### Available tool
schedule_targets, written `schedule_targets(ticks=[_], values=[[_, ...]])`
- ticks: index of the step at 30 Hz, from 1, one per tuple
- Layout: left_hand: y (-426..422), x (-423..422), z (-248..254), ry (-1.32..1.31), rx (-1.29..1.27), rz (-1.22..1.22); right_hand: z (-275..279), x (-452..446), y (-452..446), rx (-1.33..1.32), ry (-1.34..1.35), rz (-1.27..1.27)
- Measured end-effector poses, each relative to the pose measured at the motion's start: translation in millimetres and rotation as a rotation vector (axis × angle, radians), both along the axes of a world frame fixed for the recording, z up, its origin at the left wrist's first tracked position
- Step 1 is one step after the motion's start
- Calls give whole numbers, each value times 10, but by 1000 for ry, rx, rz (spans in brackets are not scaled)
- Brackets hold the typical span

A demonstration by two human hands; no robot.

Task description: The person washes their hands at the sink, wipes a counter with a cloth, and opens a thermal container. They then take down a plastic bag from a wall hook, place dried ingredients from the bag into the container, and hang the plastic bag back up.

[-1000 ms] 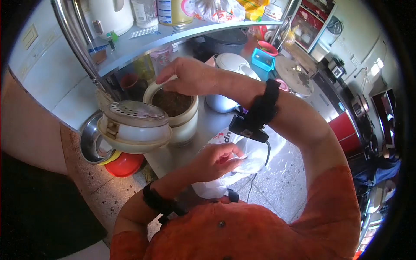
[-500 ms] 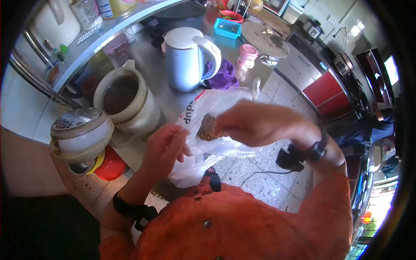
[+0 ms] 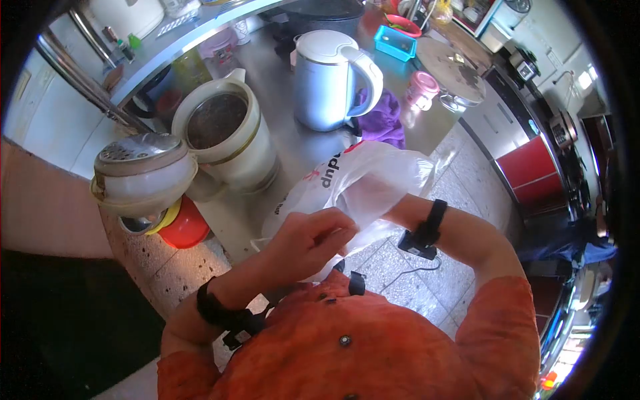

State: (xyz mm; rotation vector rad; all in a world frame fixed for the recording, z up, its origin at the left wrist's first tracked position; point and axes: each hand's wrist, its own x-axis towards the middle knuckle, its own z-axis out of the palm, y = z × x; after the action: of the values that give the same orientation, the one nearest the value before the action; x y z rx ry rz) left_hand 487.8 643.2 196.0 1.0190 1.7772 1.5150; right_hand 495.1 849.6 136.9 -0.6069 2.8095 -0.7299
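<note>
A white plastic bag [image 3: 393,165] with black lettering and a bit of red print stands at the edge of the metal table, right in front of me. My left hand [image 3: 310,241] is closed on its near rim, fingers pinched together. My right hand [image 3: 399,211] reaches into the bag up to about the wrist; the thin plastic covers its fingers, so their grip is hidden. The bag's contents do not show now. To the left of the bag is a cream-coloured pot [image 3: 263,157] with a spout and dark contents.
A light-blue electric kettle [image 3: 322,87] stands behind the bag, beside a purple cloth [image 3: 381,121]. Farther back are a pink-lidded jar [image 3: 423,91], a blue basket [image 3: 395,44] and a large round lid [image 3: 450,70]. A perforated-topped vessel [image 3: 143,170] sits left. Another person [image 3: 573,247] is far right.
My right hand has gone from above the bag's mouth down inside it. My left hand has shifted right along the rim, and the brown granular contents are no longer visible. The view has turned slightly.
</note>
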Motion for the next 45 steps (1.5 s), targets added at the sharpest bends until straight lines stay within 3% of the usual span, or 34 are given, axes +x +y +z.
schedule_targets(ticks=[2,4,7,10,12,15,20,26,31,33,34,36,42,45], values=[[35,-17,16,3,17,14,109,-2,-1,89,28,44],[62,-36,3,-84,16,185,210,20,16,-323,-79,109],[94,-156,-17,-147,96,273,501,120,-60,-116,88,-2],[113,-228,-28,-185,152,328,703,114,96,68,-58,46],[113,-258,-15,-244,146,411,853,126,183,43,-29,15],[115,-282,-16,-280,174,425,1276,183,176,-366,-449,-280],[96,-291,-96,-366,190,347,1628,23,164,-637,-475,-378],[6,-228,-94,-277,136,200,1741,-771,-204,-839,-582,-245],[-104,-224,-57,-235,77,133,1561,-1435,-856,-706,-462,-130],[-141,-226,-101,-208,87,145,1465,-1574,-1020,-450,-346,-117],[-157,-229,-127,-176,96,148,1485,-1598,-1085,-452,-350,-113],[-169,-226,-171,-160,105,173,1533,-1590,-1160,-113,-87,-71],[-141,-217,-234,-153,136,215,1476,-1512,-1174,-11,316,72],[-131,-232,-237,-162,147,220,1523,-1490,-1185,31,331,151]])
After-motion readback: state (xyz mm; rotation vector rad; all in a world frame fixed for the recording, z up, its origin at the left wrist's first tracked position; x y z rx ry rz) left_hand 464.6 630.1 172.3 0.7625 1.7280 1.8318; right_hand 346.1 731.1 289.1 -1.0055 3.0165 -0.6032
